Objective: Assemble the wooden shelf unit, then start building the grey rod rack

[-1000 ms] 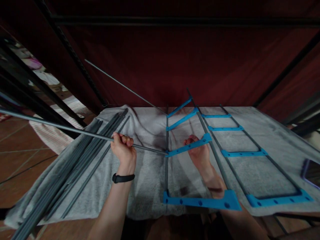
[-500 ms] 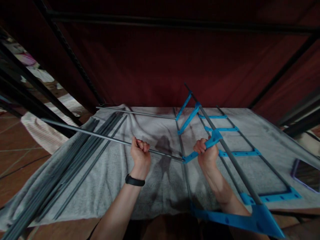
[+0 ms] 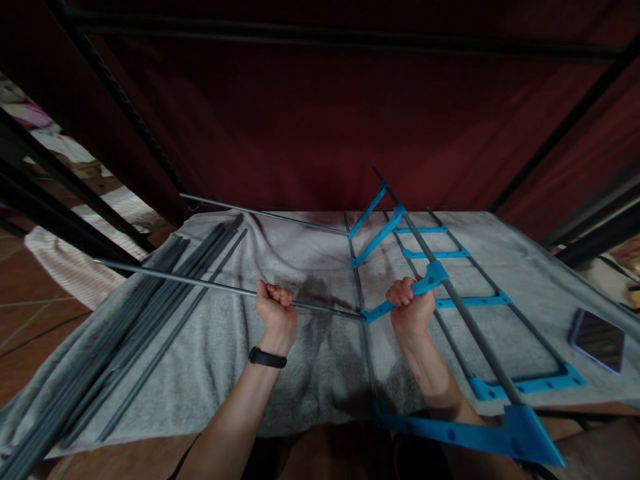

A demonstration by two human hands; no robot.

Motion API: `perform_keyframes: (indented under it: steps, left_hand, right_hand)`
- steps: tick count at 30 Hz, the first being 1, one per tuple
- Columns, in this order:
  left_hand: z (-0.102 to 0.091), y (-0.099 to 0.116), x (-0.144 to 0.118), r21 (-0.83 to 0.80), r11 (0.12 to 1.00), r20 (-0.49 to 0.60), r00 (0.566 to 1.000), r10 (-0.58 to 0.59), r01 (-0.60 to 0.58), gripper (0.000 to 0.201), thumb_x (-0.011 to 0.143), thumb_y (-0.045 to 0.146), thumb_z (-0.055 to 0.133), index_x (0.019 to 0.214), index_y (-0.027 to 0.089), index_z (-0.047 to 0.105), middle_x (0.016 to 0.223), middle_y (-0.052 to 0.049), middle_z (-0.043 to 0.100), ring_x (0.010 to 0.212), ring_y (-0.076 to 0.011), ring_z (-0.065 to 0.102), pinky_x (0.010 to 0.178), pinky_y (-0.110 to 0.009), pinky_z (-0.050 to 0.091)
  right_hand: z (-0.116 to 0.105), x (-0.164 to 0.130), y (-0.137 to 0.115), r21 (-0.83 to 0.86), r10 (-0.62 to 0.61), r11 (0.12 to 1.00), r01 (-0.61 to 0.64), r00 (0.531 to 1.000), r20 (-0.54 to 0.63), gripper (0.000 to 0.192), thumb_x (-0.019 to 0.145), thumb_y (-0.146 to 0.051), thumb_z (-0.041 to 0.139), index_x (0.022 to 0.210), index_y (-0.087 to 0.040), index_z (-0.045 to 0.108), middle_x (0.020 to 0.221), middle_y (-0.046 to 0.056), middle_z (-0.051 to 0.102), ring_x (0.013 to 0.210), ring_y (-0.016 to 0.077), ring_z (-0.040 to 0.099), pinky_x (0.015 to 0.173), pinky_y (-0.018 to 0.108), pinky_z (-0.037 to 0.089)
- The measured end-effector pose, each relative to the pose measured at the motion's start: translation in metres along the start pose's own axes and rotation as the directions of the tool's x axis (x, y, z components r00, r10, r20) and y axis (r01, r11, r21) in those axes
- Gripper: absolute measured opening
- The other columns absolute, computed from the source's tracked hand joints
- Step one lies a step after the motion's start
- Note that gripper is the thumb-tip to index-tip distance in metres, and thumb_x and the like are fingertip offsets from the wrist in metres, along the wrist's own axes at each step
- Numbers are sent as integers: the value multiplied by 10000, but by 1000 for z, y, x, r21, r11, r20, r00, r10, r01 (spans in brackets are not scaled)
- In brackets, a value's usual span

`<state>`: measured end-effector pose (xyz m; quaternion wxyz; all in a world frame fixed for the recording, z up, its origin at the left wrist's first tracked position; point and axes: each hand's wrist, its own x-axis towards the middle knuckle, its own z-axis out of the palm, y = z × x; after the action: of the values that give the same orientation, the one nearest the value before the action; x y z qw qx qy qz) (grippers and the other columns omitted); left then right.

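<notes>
You seem to be in a home, in a corner used for handiwork, rather than in a true workshop. A soft grey blanket (image 3: 320, 383) covers the surface before you, and what is under it I cannot tell. The floor (image 3: 17, 290) has reddish-brown tiles. At your left there is a striped cloth (image 3: 65, 260) and, farther, a heap of fabrics (image 3: 60, 147). A phone (image 3: 599, 341) lies at your right. Only the grey rods (image 3: 111, 340) and the blue crosspieces (image 3: 475, 301) give the place a workshop look.
</notes>
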<state>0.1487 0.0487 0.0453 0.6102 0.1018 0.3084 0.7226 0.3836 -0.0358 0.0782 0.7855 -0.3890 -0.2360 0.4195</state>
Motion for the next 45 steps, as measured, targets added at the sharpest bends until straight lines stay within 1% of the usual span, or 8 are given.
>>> perform_keyframes:
  steps: [10, 16, 20, 25, 32, 37, 41, 45]
  left_hand:
    - [-8, -3, -2, 1, 1000, -15, 1000, 27, -27, 474, 942, 446, 540, 584, 196, 355, 413, 94, 300, 313, -51, 272, 400, -218, 229]
    - [-9, -1, -2, 14, 1000, 6, 1000, 24, -24, 468, 948, 432, 530, 579, 197, 365, 418, 87, 297, 325, -59, 274, 408, -221, 237]
    - [-8, -8, -8, -9, 999, -1, 999, -43, 43, 462, 972, 372, 492, 565, 195, 362, 413, 81, 287, 333, -67, 290, 422, -224, 271]
    - [-4, -31, -22, -53, 985, -94, 981, -167, 163, 343, 972, 258, 487, 638, 182, 469, 484, 59, 419, 399, -90, 425, 485, -226, 400]
    - [4, -47, -40, 118, 941, -160, 941, -298, 318, 308, 931, 109, 492, 629, 159, 526, 529, 20, 528, 479, -108, 540, 548, -229, 500]
    - [-3, -47, -50, 291, 868, -204, 912, -355, 403, 220, 938, 170, 524, 725, 143, 572, 616, -22, 632, 529, -130, 612, 497, -215, 477]
    - [-3, -48, -56, 366, 800, -243, 878, -412, 476, 213, 956, 193, 508, 757, 141, 563, 651, -37, 658, 510, -119, 602, 500, -224, 498]
    - [3, -55, -63, 322, 832, -174, 892, -418, 453, 208, 958, 190, 514, 758, 150, 554, 649, -33, 648, 560, -134, 626, 552, -255, 547]
  right_hand:
    - [5, -4, 1, -4, -50, 999, 50, 998, -26, 511, 871, -461, 443, 469, -212, 249, 428, -62, 171, 395, 85, 170, 418, 247, 211]
    - [9, -3, 2, -30, -61, 998, 61, 998, 12, 532, 890, -482, 449, 469, -218, 258, 429, -67, 177, 383, 78, 173, 400, 242, 212]
    - [5, 4, -4, -66, -62, 996, 64, 998, 31, 530, 889, -500, 456, 468, -223, 289, 433, -62, 197, 394, 81, 177, 396, 249, 186]
    - [-7, 14, -20, -169, -87, 981, 94, 995, 48, 529, 870, -555, 473, 475, -238, 316, 458, -56, 212, 404, 92, 172, 398, 270, 174]
    - [-28, 17, -32, -335, -106, 933, 133, 989, 99, 548, 882, -620, 421, 487, -251, 333, 463, -37, 235, 419, 121, 206, 418, 291, 225]
    - [-40, 18, -32, -277, -123, 946, 170, 976, 178, 473, 882, -539, 483, 511, -251, 427, 487, -17, 376, 459, 142, 354, 455, 292, 305]
    - [-48, 17, -40, -226, -51, 969, 101, 975, 214, 492, 861, -471, 467, 433, -242, 392, 398, -40, 258, 391, 111, 220, 426, 277, 210]
    - [-58, 16, -50, -180, -44, 981, 76, 983, 177, 458, 821, -428, 461, 415, -226, 400, 376, -32, 246, 384, 105, 233, 443, 286, 191]
